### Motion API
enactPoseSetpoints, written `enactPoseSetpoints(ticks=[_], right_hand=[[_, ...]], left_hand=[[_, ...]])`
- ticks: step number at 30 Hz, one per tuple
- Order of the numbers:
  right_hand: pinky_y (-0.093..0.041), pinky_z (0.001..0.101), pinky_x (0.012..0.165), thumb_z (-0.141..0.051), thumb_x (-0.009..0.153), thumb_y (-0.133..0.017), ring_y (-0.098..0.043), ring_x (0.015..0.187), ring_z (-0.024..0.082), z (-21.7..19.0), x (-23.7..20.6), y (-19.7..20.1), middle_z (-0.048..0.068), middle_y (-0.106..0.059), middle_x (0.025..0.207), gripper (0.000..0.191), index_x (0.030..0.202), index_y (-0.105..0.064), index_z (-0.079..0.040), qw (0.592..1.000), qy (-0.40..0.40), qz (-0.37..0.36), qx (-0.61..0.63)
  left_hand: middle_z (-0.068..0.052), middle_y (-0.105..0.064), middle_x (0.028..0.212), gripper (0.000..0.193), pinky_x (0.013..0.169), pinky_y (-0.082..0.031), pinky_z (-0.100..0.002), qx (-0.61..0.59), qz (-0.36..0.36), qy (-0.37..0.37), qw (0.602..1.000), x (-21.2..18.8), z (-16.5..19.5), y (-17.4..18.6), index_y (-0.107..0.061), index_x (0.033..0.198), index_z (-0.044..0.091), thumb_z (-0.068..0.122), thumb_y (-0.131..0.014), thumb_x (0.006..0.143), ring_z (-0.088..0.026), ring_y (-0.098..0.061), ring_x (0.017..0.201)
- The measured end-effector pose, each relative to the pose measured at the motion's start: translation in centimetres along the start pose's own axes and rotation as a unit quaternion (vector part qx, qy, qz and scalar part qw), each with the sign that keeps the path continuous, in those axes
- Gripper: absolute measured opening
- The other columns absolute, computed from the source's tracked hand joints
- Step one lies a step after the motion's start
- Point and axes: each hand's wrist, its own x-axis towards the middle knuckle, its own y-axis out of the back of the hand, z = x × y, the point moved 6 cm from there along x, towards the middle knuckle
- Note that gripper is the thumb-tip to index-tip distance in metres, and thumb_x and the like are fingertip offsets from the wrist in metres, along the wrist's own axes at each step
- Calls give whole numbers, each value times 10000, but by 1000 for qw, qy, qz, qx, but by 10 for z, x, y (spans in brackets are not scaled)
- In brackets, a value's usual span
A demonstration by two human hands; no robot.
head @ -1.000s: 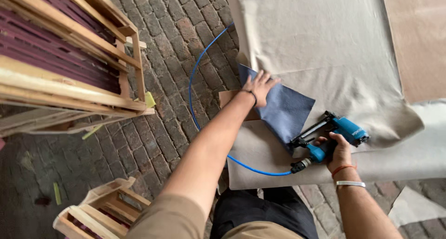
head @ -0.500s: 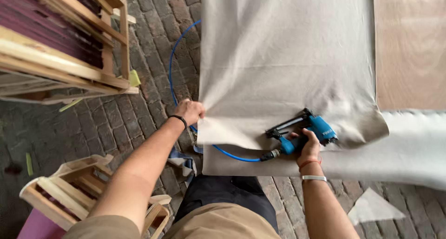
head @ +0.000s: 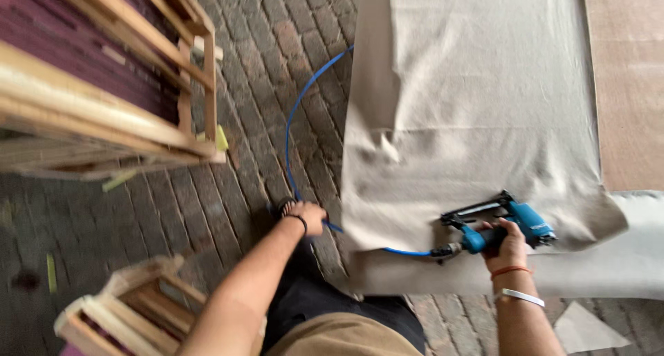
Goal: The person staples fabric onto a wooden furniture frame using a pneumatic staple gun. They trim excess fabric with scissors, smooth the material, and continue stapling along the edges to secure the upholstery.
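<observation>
Two hands working at large beige canvas sheet point(head: 477, 107). Right hand point(head: 507, 242), fingers clamped on blue pneumatic stapler point(head: 498, 225), sits on sheet's near edge. Left hand point(head: 308, 218), fingers curled together, by sheet's left corner, touching thin blue air hose point(head: 294, 121) on brick paving point(head: 277, 24).

Both forearms are bare, without sleeves in view. The left hand point(head: 308, 216) has a thin black band around the wrist. The right hand point(head: 507, 242) has two bands on its wrist: a thin orange-red cord band point(head: 510, 271) nearer to the hand, and a flat white band point(head: 522, 297) a little further up the forearm. Lower in the picture the person wears a tan garment point(head: 346, 335) and dark black trousers point(head: 311, 294).
</observation>
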Motion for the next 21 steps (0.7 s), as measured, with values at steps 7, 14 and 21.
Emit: enactPoseSetpoints(ticks=[7, 14, 21], right_hand=[[-601, 397, 776, -289, 945, -701, -682, 803, 235, 63, -61, -102, 39, -680, 850, 191, 1021, -630, -129, 997, 48, 46, 48], [-553, 385, 721, -138, 904, -681, -655, 728, 218, 69, -96, -242, 56, -655, 803, 119, 975, -617, -69, 978, 125, 119, 118], [-535, 399, 637, -144, 938, -589, -566, 626, 224, -11, -69, -280, 53, -542, 709, 112, 866, -533, -81, 954, 224, 46, 194]], left_hand=[[-44, -693, 1030, 154, 952, -517, -463, -1, 145, -110, 983, 5, -143, 79, -734, 926, 209, 292, -653, 825, -293, -631, 1100], [-70, -680, 940, 110, 885, -535, -450, -89, 221, -112, 965, 14, -243, 214, -794, 791, 214, 319, -787, 760, -294, -632, 1043], [-37, -720, 849, 75, 918, -495, -490, -49, 353, -268, 895, 56, -179, 386, -777, 769, 209, 241, -777, 701, -268, -673, 944]])
